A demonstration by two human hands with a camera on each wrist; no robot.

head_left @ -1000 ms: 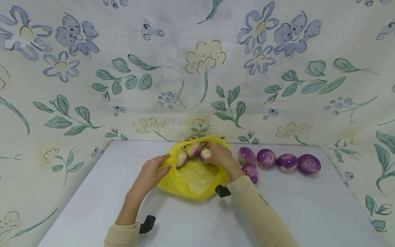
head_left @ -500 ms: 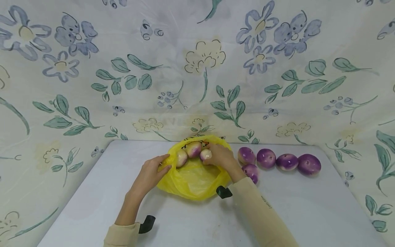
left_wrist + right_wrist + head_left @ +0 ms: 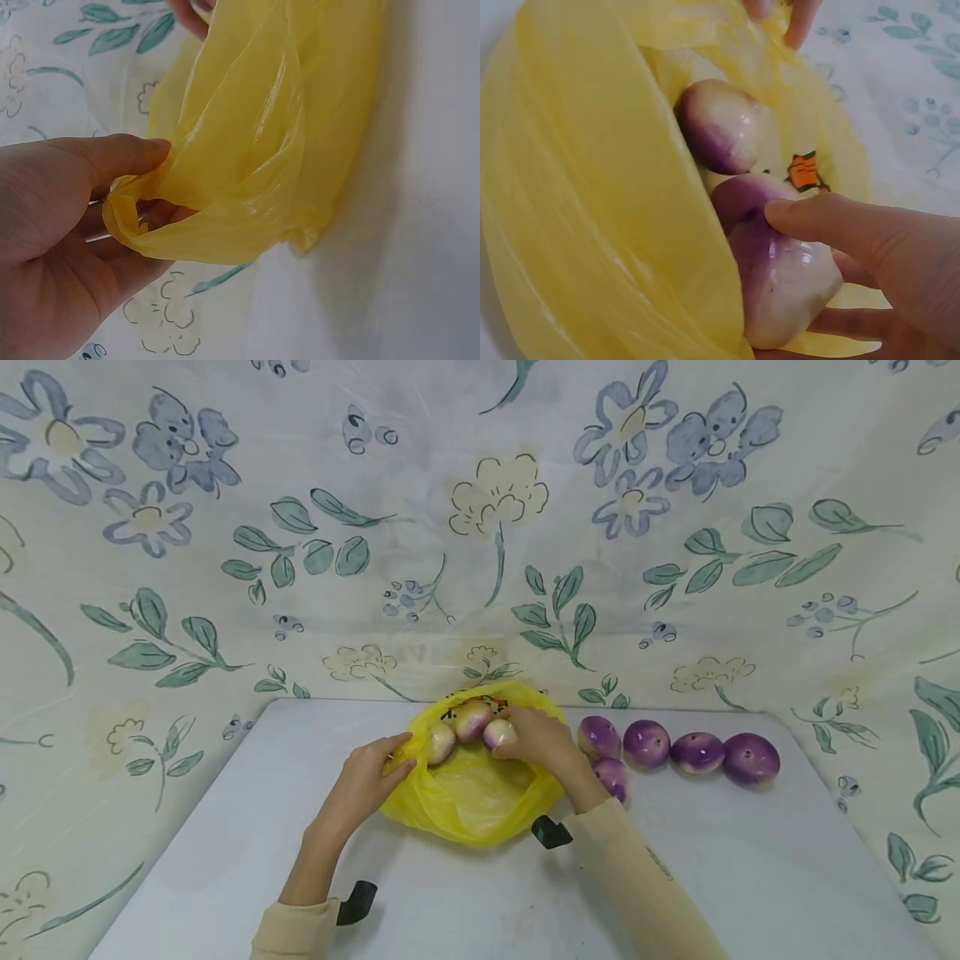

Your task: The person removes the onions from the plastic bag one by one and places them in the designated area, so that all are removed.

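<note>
A yellow plastic bag [image 3: 472, 814] lies on the white table with its mouth open toward me. At the bag's left rim, my left hand [image 3: 365, 777] pinches the thin plastic between thumb and fingers; the left wrist view shows the thumb [image 3: 142, 154] over a fold. My right hand [image 3: 551, 747] reaches into the right side of the mouth and holds a purple-and-white turnip [image 3: 784, 289], thumb on its purple top and fingers behind. Beside it in the bag sit two more turnips, one in the middle [image 3: 472, 723] and one at left [image 3: 441, 743].
To the right of the bag, several purple turnips [image 3: 647, 745] stand in a row, with another turnip [image 3: 612, 779] in front, partly behind my right forearm. A flower-printed cloth [image 3: 480, 568] hangs behind the table's far edge [image 3: 337, 700].
My right hand and forearm have shifted slightly right, and the back rim of the bag stands a little higher. The held turnip has tilted slightly. My left hand stays on the rim.
</note>
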